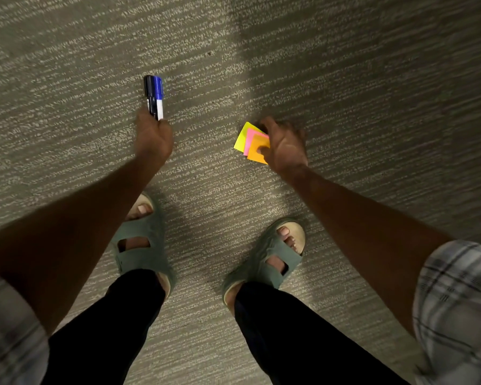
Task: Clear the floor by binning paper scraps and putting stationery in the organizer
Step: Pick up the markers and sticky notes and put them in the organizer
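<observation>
Your left hand [153, 137] grips 2 markers [154, 97], caps pointing away from you. Your right hand [285, 147] pinches 3 sticky notes [250, 140] above the carpet [372, 107].

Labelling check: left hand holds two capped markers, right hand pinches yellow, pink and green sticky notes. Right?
No green note. Head view: the right hand pinches yellow, pink and orange square paper sticky notes; the left hand does hold the two markers, one black-capped, one blue-capped.
</observation>
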`<act>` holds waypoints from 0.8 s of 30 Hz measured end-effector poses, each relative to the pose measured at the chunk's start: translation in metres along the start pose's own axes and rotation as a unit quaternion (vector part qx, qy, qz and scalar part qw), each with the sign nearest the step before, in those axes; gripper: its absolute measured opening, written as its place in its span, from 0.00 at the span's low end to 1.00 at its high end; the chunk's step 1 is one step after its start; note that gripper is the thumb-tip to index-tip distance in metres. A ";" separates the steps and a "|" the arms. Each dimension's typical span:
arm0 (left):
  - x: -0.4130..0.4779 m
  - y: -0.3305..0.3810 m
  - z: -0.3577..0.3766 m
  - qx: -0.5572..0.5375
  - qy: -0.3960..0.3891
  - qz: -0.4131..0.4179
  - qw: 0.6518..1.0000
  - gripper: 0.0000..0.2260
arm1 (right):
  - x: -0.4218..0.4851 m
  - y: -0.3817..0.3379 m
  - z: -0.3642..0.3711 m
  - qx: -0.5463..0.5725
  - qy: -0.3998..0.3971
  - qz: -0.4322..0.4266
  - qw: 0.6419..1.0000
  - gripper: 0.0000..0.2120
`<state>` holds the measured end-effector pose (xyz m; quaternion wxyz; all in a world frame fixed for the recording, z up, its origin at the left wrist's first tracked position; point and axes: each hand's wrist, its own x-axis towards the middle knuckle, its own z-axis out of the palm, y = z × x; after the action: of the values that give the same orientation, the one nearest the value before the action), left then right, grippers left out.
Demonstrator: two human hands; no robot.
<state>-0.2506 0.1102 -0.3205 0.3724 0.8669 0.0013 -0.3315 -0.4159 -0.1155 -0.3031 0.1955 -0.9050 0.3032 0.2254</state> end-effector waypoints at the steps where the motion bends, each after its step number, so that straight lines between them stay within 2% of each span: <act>1: 0.001 -0.002 -0.003 -0.015 -0.008 -0.026 1.000 0.19 | -0.002 0.002 -0.001 -0.018 -0.011 -0.016 1.000 0.25; 3: 0.000 -0.002 -0.008 -0.044 -0.036 -0.072 0.996 0.17 | -0.008 0.008 -0.004 0.005 -0.033 -0.036 0.999 0.25; 5: -0.005 0.004 -0.013 -0.068 -0.059 -0.110 0.990 0.15 | -0.018 0.010 -0.015 0.087 -0.037 -0.033 0.995 0.27; 9: -0.037 0.027 -0.032 -0.124 -0.099 -0.159 0.974 0.08 | -0.054 0.002 -0.061 0.196 -0.066 0.043 0.977 0.24; 13: -0.079 0.074 -0.056 -0.125 -0.115 -0.163 0.972 0.05 | -0.092 -0.001 -0.137 0.268 -0.044 0.074 0.960 0.24; 17: -0.109 0.150 -0.078 -0.139 -0.119 -0.168 0.969 0.06 | -0.133 -0.011 -0.220 0.322 -0.001 0.096 0.942 0.17; 20: -0.130 0.216 -0.097 -0.167 -0.158 -0.133 0.964 0.08 | -0.161 -0.020 -0.273 0.367 0.041 0.111 0.923 0.22; 24: -0.175 0.304 -0.125 -0.181 -0.186 -0.096 0.961 0.10 | -0.199 -0.042 -0.351 0.407 0.105 0.155 0.894 0.17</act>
<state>-0.2397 0.0135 0.0389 0.4829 0.7040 0.0755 -0.5153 -0.4297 -0.1654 0.0987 0.4765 -0.7061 0.5236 0.0129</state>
